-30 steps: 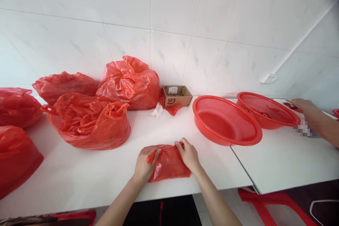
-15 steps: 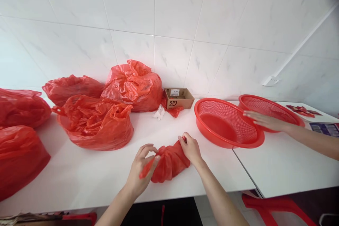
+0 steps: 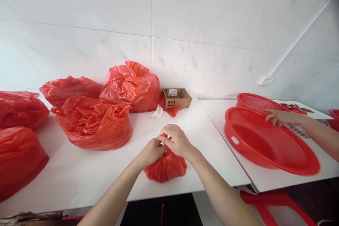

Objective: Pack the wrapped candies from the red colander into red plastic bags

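A small filled red plastic bag (image 3: 166, 169) rests near the front edge of the white table (image 3: 203, 176). Above it, my left hand (image 3: 153, 152) and my right hand (image 3: 176, 140) meet at the bag's gathered top. Both hands are closed on the red plastic, with the right one partly over the left. The left fingertips are mostly hidden, and so is the exact shape of the gathered plastic between the hands.
Larger red bags (image 3: 92, 123) fill the left side. A small cardboard box (image 3: 177, 99) and a crumpled white tissue (image 3: 158, 112) lie at the back. To the right, another person's hand (image 3: 277, 116) is at a tilted red basket (image 3: 251, 130); a red stool (image 3: 275, 201) stands below.
My hands have come together at the bag's top, drawing its ends up from the sides. The other person's hand has moved the near red basket to the right and tilted it.
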`<state>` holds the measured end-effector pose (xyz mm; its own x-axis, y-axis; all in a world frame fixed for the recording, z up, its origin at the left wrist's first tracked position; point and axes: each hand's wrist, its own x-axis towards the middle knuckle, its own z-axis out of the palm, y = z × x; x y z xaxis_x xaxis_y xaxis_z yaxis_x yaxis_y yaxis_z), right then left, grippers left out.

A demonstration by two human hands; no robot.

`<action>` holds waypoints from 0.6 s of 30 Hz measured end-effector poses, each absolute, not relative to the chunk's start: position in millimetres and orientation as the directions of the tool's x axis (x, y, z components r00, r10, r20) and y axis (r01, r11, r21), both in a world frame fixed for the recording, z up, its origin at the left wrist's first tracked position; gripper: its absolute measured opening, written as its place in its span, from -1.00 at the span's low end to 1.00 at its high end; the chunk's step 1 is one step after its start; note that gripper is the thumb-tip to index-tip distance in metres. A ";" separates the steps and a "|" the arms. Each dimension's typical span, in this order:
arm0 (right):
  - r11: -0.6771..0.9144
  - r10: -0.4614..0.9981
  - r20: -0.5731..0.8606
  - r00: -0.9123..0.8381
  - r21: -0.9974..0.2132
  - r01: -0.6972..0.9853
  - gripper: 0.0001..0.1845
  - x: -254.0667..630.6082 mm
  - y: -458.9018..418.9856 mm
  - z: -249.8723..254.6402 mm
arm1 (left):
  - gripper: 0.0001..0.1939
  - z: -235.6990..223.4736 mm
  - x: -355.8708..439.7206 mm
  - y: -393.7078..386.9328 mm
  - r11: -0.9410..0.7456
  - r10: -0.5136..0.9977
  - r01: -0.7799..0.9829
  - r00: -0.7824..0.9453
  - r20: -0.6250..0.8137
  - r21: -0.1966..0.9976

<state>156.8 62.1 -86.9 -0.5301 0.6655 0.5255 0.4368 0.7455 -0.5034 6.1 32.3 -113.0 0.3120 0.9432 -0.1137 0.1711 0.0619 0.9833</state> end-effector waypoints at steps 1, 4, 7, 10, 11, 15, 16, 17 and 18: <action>0.719 0.695 0.502 -0.514 -0.502 0.481 -0.73 155.5 65.7 -89.7 | -0.93 -110.8 5.6 30.8 0.055 0.940 0.183 0.322 -0.113 0.982; 0.641 0.767 0.443 -0.464 -0.556 0.528 -0.71 153.5 70.5 -93.1 | -0.90 -103.2 4.5 25.8 0.021 0.926 0.208 0.365 -0.097 0.978; 0.568 0.811 0.373 -0.450 -0.684 0.458 -0.71 152.6 69.8 -89.5 | -0.76 -101.4 6.7 23.7 -0.004 0.930 0.230 0.359 -0.081 0.973; 0.451 0.877 0.304 -0.371 -0.787 0.421 -0.73 155.0 70.7 -82.3 | -0.54 -104.8 11.1 25.1 0.005 0.953 0.221 0.294 -0.072 0.975; 0.416 0.896 0.283 -0.341 -0.804 0.425 -0.73 157.5 71.8 -79.5 | -0.50 -105.9 12.0 25.6 0.012 0.961 0.209 0.268 -0.069 0.978; 0.325 0.930 0.205 -0.304 -0.846 0.424 -0.72 173.5 73.0 -66.1 | -0.42 -106.1 9.1 23.7 0.029 0.980 0.180 0.191 -0.064 0.983; 0.302 0.932 0.182 -0.315 -0.869 0.391 -0.72 177.4 70.9 -61.6 | -0.42 -105.0 7.3 22.1 0.031 0.979 0.177 0.192 -0.066 0.984; 0.269 0.930 0.154 -0.334 -0.902 0.336 -0.72 180.6 67.5 -56.6 | -0.44 -103.7 5.5 20.3 0.030 0.977 0.168 0.204 -0.065 0.985; 0.224 0.925 0.122 -0.359 -0.940 0.259 -0.72 182.8 62.6 -51.4 | -0.47 -102.3 3.9 18.3 0.027 0.972 0.151 0.226 -0.061 0.988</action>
